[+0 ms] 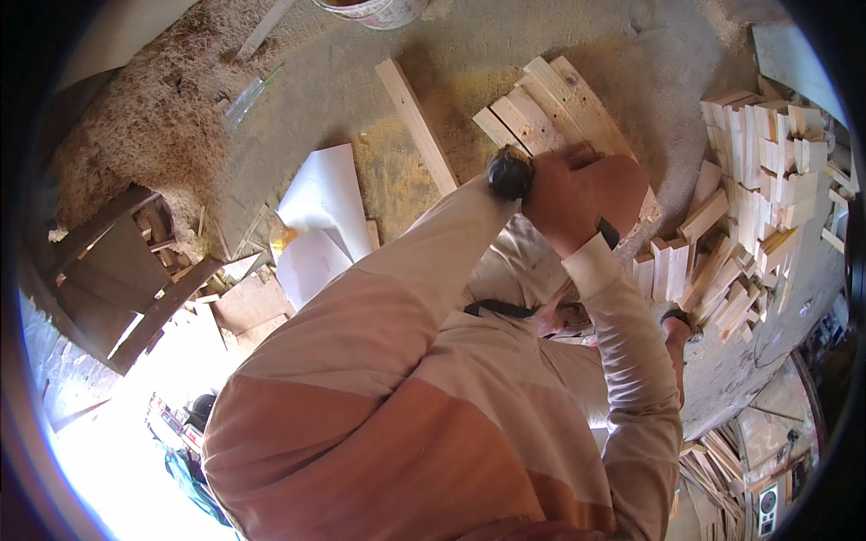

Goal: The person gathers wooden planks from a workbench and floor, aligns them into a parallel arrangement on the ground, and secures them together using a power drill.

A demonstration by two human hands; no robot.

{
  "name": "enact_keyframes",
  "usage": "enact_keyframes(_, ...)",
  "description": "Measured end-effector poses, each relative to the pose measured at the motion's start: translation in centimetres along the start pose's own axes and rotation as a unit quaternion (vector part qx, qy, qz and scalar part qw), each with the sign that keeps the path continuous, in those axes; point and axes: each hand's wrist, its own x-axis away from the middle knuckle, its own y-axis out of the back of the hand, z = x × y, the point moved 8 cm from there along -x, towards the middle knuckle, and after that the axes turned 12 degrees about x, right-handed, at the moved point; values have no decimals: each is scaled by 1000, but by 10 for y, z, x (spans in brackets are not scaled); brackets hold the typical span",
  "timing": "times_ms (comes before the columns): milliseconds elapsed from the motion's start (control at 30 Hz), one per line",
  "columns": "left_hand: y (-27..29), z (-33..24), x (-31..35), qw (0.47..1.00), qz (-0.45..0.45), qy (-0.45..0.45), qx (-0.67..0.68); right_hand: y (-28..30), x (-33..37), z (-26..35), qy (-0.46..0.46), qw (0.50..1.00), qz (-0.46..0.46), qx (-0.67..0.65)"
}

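Observation:
My right hand is curled over the near end of a group of pale wooden boards. Its back faces up and hides whatever the fingers grip. A dark band sits at that wrist. Reaching in from the left, my left sleeve ends at a rounded black object by the wrist. My left hand lies close against the right one, and its fingers are mostly hidden. The boards lie side by side on the floor, a shorter piece at their left. Apart from them lies a single wooden strip.
Cut wood blocks are stacked at the right, with loose pieces below. Shavings heap up at the far left. White sheets lie left of my arm. A bucket stands at the top edge; a wooden frame is at left.

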Motion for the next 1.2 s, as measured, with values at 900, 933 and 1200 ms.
enact_keyframes(900,-8,10,9,985,-81,152,22,-55,-6,-50,-92,966,35,-238)
enact_keyframes(933,-8,11,9,984,-82,155,22,-55,-4,-50,-103,968,42,-224)
enact_keyframes(1200,-14,20,29,976,-79,203,22,-59,-1,-17,-68,990,27,-123)
